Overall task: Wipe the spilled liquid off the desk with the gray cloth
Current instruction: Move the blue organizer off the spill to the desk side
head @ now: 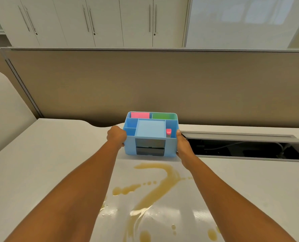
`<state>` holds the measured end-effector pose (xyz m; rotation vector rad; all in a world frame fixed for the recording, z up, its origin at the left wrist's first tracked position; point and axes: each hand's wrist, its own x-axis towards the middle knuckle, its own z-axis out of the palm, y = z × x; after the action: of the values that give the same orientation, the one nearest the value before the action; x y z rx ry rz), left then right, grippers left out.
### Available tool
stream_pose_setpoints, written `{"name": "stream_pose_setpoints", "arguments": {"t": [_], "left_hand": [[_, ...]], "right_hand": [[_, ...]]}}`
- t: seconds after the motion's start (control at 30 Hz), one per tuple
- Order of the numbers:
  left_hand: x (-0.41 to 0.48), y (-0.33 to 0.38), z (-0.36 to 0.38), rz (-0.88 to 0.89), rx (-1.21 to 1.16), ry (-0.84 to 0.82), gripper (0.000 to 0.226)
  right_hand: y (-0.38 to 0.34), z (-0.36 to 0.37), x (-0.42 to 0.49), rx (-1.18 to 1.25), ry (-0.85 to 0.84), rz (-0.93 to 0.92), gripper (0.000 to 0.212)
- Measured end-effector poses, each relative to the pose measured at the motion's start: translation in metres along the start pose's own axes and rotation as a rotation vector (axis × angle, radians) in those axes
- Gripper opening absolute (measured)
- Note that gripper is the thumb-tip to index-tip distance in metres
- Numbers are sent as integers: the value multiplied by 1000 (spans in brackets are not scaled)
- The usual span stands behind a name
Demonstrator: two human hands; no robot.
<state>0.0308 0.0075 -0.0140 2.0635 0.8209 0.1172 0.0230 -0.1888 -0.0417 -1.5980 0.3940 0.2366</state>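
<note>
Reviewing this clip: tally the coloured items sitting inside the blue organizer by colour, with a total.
Pink: 2, the pink pad in the back left compartment and the small pink-capped item in the right compartment
Green: 1, the green pad in the back right compartment
Total: 3 inside the blue organizer

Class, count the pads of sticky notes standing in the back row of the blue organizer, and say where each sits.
2. A pink pad stands in the back-left compartment of the blue organizer; a green pad stands in the back-right one. Others may be hidden in deeper compartments.
</note>
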Motion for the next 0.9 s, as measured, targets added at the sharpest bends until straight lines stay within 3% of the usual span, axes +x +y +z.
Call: {"name": "stream_pose_setpoints", "arguments": {"t": [0.13, 0.53, 0.77, 0.9], "left_hand": [[-2, 4, 0, 20, 59, 30, 25], [-27, 13, -45, 45, -16, 106, 16], [-74, 4, -93, 50, -80, 140, 24], [-101, -7, -116, 42, -85, 157, 17]], "right_hand": [[-2, 0, -2, 52, -8, 22, 54], [-31, -9, -44, 137, -89, 14, 55], [-41, -16, -99, 239, -171, 52, 56], [-39, -16, -131, 254, -229, 46, 33]]}}
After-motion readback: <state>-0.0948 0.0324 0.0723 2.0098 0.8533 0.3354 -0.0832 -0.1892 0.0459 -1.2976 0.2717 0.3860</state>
